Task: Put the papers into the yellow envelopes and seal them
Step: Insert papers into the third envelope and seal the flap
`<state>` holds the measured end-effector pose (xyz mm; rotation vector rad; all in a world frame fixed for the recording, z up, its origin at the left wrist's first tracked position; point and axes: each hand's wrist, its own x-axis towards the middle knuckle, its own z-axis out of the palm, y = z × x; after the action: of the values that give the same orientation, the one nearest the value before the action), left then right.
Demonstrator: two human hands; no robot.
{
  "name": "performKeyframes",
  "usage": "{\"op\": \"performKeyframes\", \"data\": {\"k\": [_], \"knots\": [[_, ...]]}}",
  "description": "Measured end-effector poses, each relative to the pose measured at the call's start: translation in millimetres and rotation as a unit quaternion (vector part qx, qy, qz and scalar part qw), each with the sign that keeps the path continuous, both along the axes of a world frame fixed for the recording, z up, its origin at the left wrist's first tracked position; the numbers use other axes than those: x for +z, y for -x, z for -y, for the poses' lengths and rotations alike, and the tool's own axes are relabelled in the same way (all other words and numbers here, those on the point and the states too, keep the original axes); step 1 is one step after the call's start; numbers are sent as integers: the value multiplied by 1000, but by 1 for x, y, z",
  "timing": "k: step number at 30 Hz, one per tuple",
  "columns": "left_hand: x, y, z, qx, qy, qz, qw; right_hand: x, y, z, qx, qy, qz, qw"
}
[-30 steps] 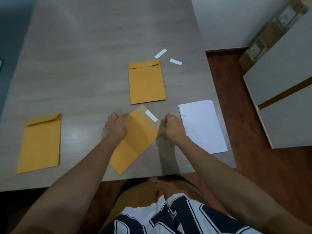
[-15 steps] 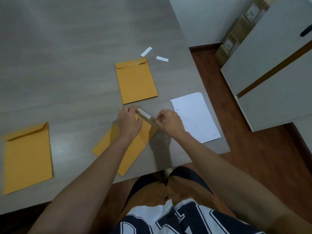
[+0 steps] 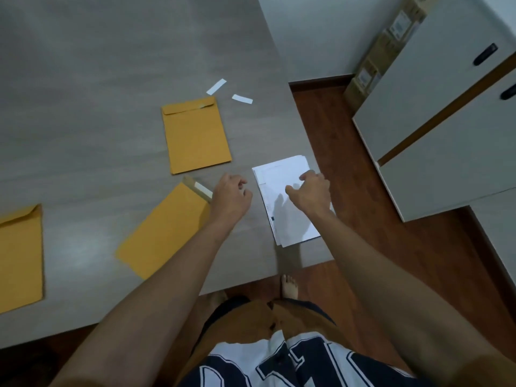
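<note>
Reaching for the papers (image 3: 290, 222): right hand (image 3: 312, 194) is over the white stack at the near right corner of the table (image 3: 111, 65). Its fingers are bent and its thumb spread wide, and nothing is pinched as far as shows. The hand's shadow falls on the top sheet a little apart from the hand, so probably hovering, not pressing. Left hand (image 3: 231, 199) sits just beside the mouth end of the open envelope (image 3: 164, 233), fingers loosely curled, holding nothing; cannot tell whether its edge touches the flap. Likely parked there to steady or lift the mouth once a sheet arrives. The stack lies flat with its long axis running near to far and tilted slightly left at the far end. Open envelope lies flat on a diagonal, long axis from near left to far right, with the flap end pointing far right toward the stack, a short path for the sheet. White strip (image 3: 203, 188) on its flap is unpeeled, so not sealed. Second envelope (image 3: 196, 138) lies farther off, flap folded down at the far end, looks done. Two loose white strips (image 3: 216, 86) beyond it, likely peeled liners set out of the way. Third envelope (image 3: 19, 258) is at the left edge, partly out of view, flap end far, well apart from both hands. White cabinet (image 3: 446, 135) stands right of the table.
</note>
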<state>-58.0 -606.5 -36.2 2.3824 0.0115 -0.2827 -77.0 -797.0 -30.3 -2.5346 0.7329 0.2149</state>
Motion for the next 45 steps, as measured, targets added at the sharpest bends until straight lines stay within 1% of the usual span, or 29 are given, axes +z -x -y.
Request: {"op": "performKeyframes", "data": {"k": [4,7,9,11,14,17,20,29,33,39,45], "knots": [[-2,6,35,62,12,-93,994,-4,-5,32,20,10,-57,998],[-10,14,55,124,57,-106,985,-7,-7,44,65,11,-82,994],[-17,18,67,150,37,-126,980,-11,-8,48,87,10,-79,993],[-29,21,74,165,20,-128,978,-14,-7,50,97,2,-73,993],[-43,22,84,208,37,-129,969,-16,-5,54,103,-8,-64,993],[-30,24,96,253,50,-115,959,-16,-4,57,120,-5,-53,991],[-27,26,102,275,52,-96,955,-15,-3,59,132,-3,-49,990],[-23,27,107,292,29,-67,954,-12,-1,61,181,27,-42,982],[-23,32,112,285,5,-33,958,-15,-1,61,163,14,-43,986],[-22,33,112,281,35,-31,959,-18,-1,62,156,-1,-45,987],[-18,29,113,297,112,-63,946,-21,1,63,157,-1,-40,987]]}}
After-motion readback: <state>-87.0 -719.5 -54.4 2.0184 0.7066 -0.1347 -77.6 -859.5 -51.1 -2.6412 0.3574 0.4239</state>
